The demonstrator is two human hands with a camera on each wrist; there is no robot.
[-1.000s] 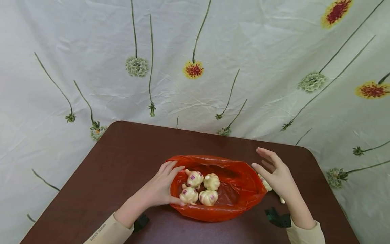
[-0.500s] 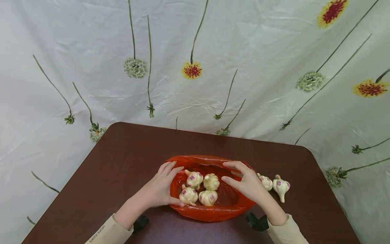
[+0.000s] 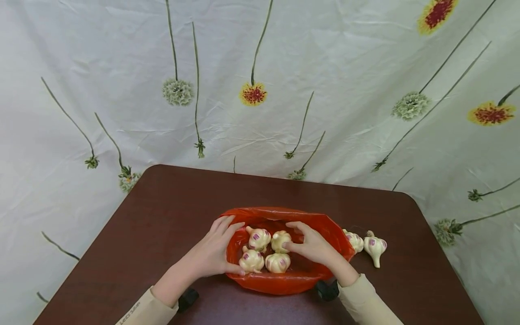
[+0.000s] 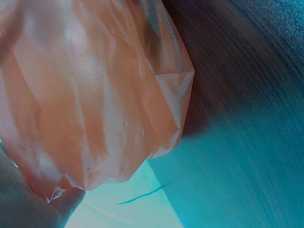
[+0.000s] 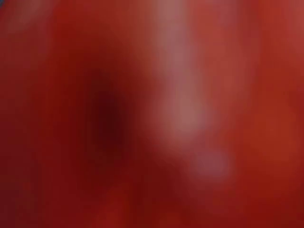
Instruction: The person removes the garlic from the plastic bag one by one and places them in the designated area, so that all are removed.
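A red plastic bag point(image 3: 284, 285) stands on the table with its mouth spread wide. Inside it several garlic bulbs point(image 3: 278, 263) lie together toward the left. My left hand point(image 3: 213, 250) holds the bag's left side, thumb at the near rim and fingers at the far rim. From the left wrist, the bag's outer wall point(image 4: 104, 104) fills much of the view. My right hand point(image 3: 313, 246) reaches over the right rim, thumb at the right edge of the back-right garlic bulb point(image 3: 280, 240) and fingers stretched behind it. The right wrist view is only blurred red plastic point(image 5: 142, 190).
Two more garlic bulbs lie outside the bag on its right: one point(image 3: 355, 242) partly behind the bag, the other point(image 3: 375, 247) beside it. The dark brown table point(image 3: 183, 198) has rounded back corners. A flower-printed white cloth point(image 3: 227, 45) hangs behind it.
My right hand has moved left from beyond the bag's right side, over the rim, to the back-right bulb. My left hand has stayed on the bag. The bulbs have not moved.
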